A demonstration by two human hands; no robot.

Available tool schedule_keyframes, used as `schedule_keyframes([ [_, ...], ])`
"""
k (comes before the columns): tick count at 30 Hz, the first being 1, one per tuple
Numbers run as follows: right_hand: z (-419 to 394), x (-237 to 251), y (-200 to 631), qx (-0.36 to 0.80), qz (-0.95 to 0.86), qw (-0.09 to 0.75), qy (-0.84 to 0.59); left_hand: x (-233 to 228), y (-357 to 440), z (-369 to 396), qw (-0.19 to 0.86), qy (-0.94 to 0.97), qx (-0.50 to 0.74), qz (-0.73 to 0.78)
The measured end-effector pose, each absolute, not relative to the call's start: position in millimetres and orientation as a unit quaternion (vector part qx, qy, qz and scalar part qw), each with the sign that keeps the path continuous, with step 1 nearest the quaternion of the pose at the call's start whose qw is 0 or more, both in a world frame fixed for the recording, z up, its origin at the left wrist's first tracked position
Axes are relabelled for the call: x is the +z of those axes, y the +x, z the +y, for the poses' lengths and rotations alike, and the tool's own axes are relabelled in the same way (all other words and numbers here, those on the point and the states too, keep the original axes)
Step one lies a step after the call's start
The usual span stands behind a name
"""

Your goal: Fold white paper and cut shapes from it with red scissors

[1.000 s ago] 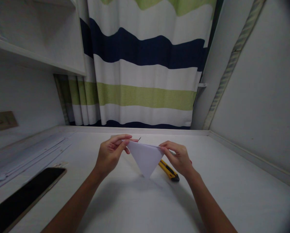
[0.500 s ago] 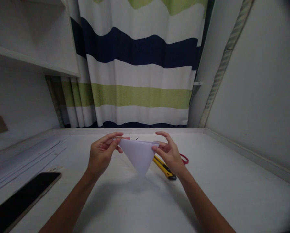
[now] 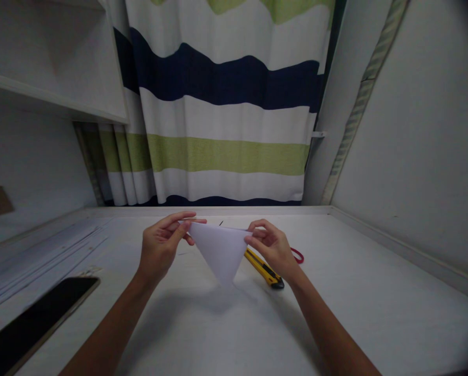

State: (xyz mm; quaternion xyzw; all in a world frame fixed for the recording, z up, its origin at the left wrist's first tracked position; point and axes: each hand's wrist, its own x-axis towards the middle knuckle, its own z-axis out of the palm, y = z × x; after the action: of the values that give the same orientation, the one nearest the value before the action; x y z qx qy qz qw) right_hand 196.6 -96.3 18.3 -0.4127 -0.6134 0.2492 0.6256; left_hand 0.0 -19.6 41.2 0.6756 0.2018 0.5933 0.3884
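Observation:
A white sheet of paper [image 3: 220, 250] folded into a triangle hangs point-down just above the white table [image 3: 375, 313]. My left hand [image 3: 161, 248] pinches its upper left corner between thumb and fingers. My right hand [image 3: 271, 248] pinches the upper right corner. Behind the right hand a yellow and black utility knife [image 3: 264, 269] lies on the table, partly hidden by the paper and the hand. A bit of a red object [image 3: 297, 256] shows past the right wrist.
A dark phone [image 3: 30, 326] lies at the table's left front. Pale paper strips [image 3: 42, 250] lie along the left side. A striped curtain [image 3: 222, 104] hangs behind the table. A shelf [image 3: 54, 102] juts out upper left, and a wall [image 3: 414, 156] closes the right.
The view shifted a little to the right early on. My right-hand fingers, spread half a second ago, have closed onto the paper's corner. The paper stays held above the table.

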Motion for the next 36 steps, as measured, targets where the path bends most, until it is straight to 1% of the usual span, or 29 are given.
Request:
schedule_keyframes([
  [4,-99,18,200,0.082,-0.686,0.532,-0.489,44,-1,-22,0.381,0.685,0.582,0.215],
  [7,-102,19,202,0.015,-0.718,0.472,-0.512,47,-3,-24,0.372,0.704,0.563,0.223],
  [9,-103,20,203,0.001,-0.719,0.474,-0.508,47,-4,-24,0.368,0.710,0.558,0.221],
  [12,-103,21,205,0.002,-0.714,0.501,-0.490,46,-4,-24,0.369,0.712,0.558,0.215],
  [15,-102,22,205,0.033,-0.706,0.525,-0.473,45,-4,-23,0.372,0.711,0.558,0.210],
  [18,-100,21,203,0.091,-0.680,0.561,-0.463,45,-3,-23,0.372,0.713,0.555,0.212],
  [22,-96,16,195,0.254,-0.611,0.636,-0.398,46,-3,-23,0.365,0.714,0.555,0.221],
  [24,-94,13,191,0.332,-0.585,0.641,-0.370,46,-3,-24,0.360,0.709,0.563,0.225],
  [25,-94,13,190,0.352,-0.578,0.638,-0.368,46,-3,-24,0.359,0.706,0.567,0.225],
  [30,-91,11,187,0.354,-0.549,0.636,-0.410,46,-3,-24,0.362,0.702,0.571,0.223],
  [36,-91,10,187,0.395,-0.516,0.650,-0.394,45,-3,-23,0.362,0.702,0.572,0.223],
])
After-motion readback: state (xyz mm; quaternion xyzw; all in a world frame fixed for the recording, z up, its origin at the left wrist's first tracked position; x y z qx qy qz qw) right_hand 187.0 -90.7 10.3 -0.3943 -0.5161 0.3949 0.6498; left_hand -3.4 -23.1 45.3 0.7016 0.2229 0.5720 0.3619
